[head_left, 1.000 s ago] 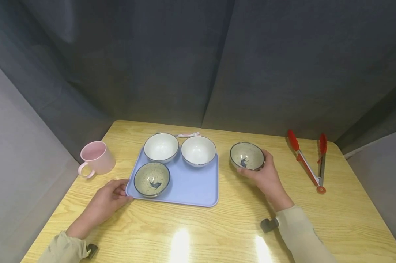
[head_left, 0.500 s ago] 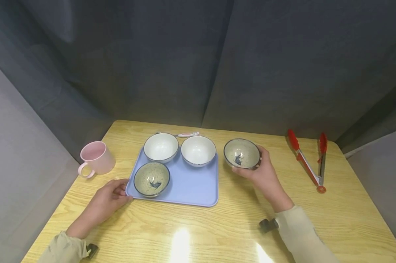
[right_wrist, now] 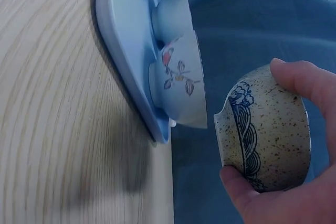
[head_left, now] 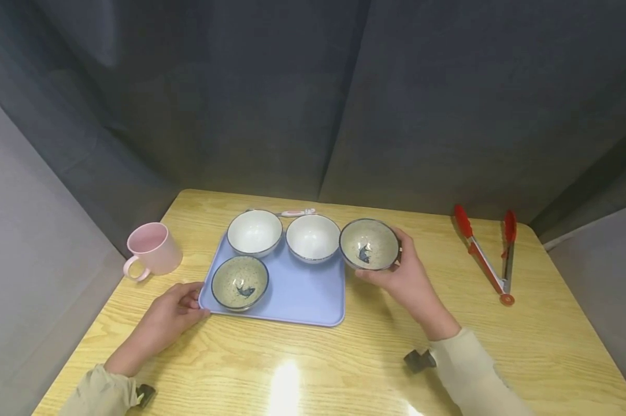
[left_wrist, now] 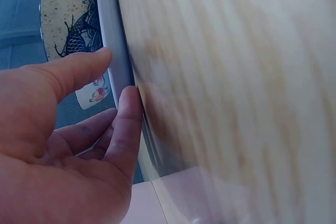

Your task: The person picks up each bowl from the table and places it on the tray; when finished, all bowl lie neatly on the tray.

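Observation:
My right hand (head_left: 408,277) grips a speckled grey-beige bowl (head_left: 369,242) with a dark fish drawn inside, thumb and fingers on opposite sides. The right wrist view shows the bowl (right_wrist: 270,135) raised off the table, a gap from the flowered white bowl (right_wrist: 181,82). At the left front corner of a light-blue tray (head_left: 302,297), my left hand (head_left: 169,318) holds the rim between thumb and fingers. On the tray, two white bowls sit at the back, left (head_left: 254,232) and right (head_left: 313,238). A matching speckled bowl (head_left: 240,283) stands at front left.
To the left stands a pink mug (head_left: 154,249). Spread red-tipped tongs (head_left: 486,260) lie at the right. A utensil with a pink-and-white handle (head_left: 297,213) lies behind the tray, partly hidden by the bowls. A dark curtain (head_left: 271,104) hangs behind the table.
The right hand has carried its speckled bowl leftward and slightly back, to the tray's right edge. The left hand, tray and other bowls have stayed where they were.

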`<action>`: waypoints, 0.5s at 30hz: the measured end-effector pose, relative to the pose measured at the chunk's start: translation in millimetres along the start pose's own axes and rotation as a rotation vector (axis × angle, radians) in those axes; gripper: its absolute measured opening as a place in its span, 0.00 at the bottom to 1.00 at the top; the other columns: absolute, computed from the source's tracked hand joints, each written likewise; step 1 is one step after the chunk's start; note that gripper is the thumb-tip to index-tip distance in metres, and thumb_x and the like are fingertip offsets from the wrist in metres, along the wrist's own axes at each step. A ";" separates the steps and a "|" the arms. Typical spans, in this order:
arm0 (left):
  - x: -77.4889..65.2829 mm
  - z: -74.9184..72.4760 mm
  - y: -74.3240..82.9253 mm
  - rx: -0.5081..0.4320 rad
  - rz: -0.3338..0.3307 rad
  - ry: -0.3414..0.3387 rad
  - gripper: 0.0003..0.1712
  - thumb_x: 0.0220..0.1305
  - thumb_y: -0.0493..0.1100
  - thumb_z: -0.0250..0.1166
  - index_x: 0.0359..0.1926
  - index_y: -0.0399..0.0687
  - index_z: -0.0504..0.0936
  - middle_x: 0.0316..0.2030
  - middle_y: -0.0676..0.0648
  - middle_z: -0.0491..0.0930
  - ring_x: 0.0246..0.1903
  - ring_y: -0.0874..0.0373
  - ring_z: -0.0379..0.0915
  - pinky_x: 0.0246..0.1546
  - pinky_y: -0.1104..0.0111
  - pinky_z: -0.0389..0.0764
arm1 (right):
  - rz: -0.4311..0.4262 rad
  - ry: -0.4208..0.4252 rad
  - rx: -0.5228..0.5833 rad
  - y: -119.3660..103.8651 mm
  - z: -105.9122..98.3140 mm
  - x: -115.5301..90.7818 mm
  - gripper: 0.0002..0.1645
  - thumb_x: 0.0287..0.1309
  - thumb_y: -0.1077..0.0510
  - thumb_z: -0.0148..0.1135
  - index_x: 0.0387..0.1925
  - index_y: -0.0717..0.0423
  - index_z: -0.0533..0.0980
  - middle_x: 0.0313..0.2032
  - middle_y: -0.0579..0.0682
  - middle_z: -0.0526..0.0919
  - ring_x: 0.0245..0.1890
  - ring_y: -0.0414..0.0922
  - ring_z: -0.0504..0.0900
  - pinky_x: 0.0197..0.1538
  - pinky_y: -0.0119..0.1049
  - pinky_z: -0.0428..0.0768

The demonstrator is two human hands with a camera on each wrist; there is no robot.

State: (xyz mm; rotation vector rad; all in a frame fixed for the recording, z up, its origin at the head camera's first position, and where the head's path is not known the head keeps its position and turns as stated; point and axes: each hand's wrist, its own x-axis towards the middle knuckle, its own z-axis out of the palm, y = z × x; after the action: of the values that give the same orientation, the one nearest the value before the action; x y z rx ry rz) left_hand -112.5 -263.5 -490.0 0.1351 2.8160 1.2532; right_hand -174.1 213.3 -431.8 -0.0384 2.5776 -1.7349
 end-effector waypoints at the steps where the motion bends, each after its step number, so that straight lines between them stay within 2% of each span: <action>1: 0.2 0.1 -0.2 0.000 0.000 -0.001 0.35 0.66 0.36 0.82 0.70 0.27 0.80 0.50 0.39 0.86 0.43 0.62 0.82 0.45 0.77 0.89 | -0.003 -0.003 -0.002 -0.5 1.0 -0.2 0.75 0.54 0.58 0.89 0.89 0.56 0.46 0.86 0.63 0.56 0.83 0.65 0.66 0.85 0.62 0.71; 7: 0.8 0.3 -1.7 0.004 0.005 0.002 0.36 0.66 0.36 0.82 0.70 0.27 0.80 0.50 0.39 0.86 0.43 0.62 0.82 0.45 0.77 0.89 | -0.016 -0.023 0.005 -4.4 8.1 -0.5 0.76 0.53 0.57 0.90 0.89 0.57 0.47 0.86 0.64 0.56 0.84 0.65 0.64 0.87 0.64 0.67; 15: 0.7 0.2 -1.8 0.008 0.006 0.002 0.36 0.66 0.36 0.82 0.70 0.27 0.80 0.50 0.40 0.86 0.43 0.62 0.82 0.44 0.77 0.89 | -0.005 -0.064 0.022 -9.0 20.1 -4.3 0.76 0.52 0.58 0.90 0.89 0.55 0.48 0.85 0.63 0.59 0.84 0.64 0.65 0.87 0.64 0.66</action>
State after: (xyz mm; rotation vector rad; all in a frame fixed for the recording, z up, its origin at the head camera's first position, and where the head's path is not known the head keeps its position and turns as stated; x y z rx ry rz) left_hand -113.3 -264.4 -491.5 0.1422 2.8244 1.2445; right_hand -168.9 191.5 -430.9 -0.0977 2.5153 -1.7345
